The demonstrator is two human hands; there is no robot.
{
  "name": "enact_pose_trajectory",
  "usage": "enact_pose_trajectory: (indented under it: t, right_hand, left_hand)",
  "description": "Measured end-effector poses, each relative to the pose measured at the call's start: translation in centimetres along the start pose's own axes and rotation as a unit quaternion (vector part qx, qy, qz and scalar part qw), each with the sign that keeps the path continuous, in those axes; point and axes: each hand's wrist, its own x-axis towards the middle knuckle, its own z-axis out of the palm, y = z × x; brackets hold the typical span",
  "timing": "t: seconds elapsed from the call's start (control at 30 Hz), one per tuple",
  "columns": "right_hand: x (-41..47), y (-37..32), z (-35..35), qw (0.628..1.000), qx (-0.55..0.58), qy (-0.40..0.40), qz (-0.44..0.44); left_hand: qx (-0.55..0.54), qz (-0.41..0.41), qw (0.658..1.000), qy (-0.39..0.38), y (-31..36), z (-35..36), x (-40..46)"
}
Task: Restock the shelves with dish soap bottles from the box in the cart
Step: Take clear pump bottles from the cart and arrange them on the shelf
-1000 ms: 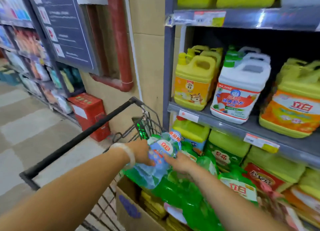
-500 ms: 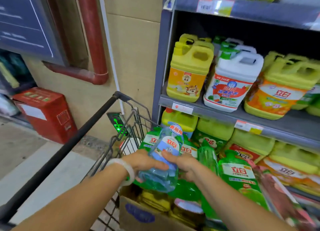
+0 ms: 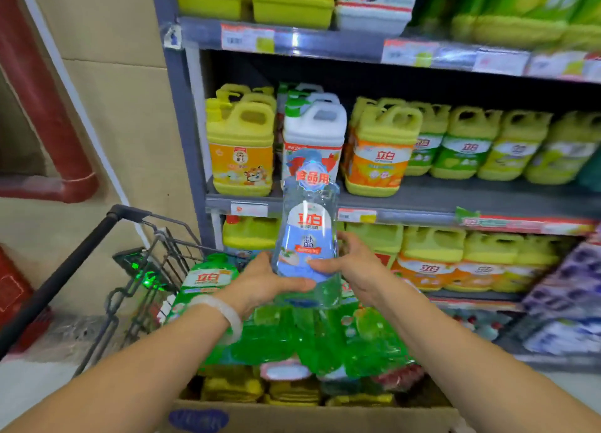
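Observation:
A clear dish soap bottle (image 3: 307, 234) with a blue and white label stands upright in front of me, above the box. My left hand (image 3: 263, 284) grips its lower left side, thumb across the front. My right hand (image 3: 353, 265) holds its lower right side with fingers curled round it. Below them the cardboard box (image 3: 292, 414) in the cart (image 3: 143, 270) holds several green dish soap bottles (image 3: 292, 338) and yellow packs. The grey shelf (image 3: 455, 201) behind carries yellow and white soap jugs.
The cart's black handle bar (image 3: 65, 276) runs down to the left. A red pipe (image 3: 39, 107) and a beige wall stand on the left. An upper shelf (image 3: 325, 42) and lower shelves are packed with jugs; purple packs (image 3: 566, 286) sit at the lower right.
Both hands have lifted the clear blue-labelled bottle out of the box and turned it upright in front of the shelves. My view has swung right toward the shelving.

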Motion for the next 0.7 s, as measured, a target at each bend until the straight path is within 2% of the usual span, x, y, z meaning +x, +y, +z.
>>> enact_pose_trajectory:
  t: [0.2,0.53,0.7]
  right_hand:
    - [-5.6,-0.4,-12.0,0.996,0.006,0.072,-0.059]
    - [-17.1,2.0,-33.3,0.982,-0.013,0.168,-0.086]
    - [-21.1,3.1,-42.3,0.974,-0.002,0.206,-0.099]
  left_hand:
    - [0.060,0.067,0.994,-0.067,3.8,11.8,1.0]
    - [0.094,0.154,0.970,-0.165,7.2,35.2,-0.6]
    - [0.114,0.160,0.953,-0.232,8.0,44.9,0.3]
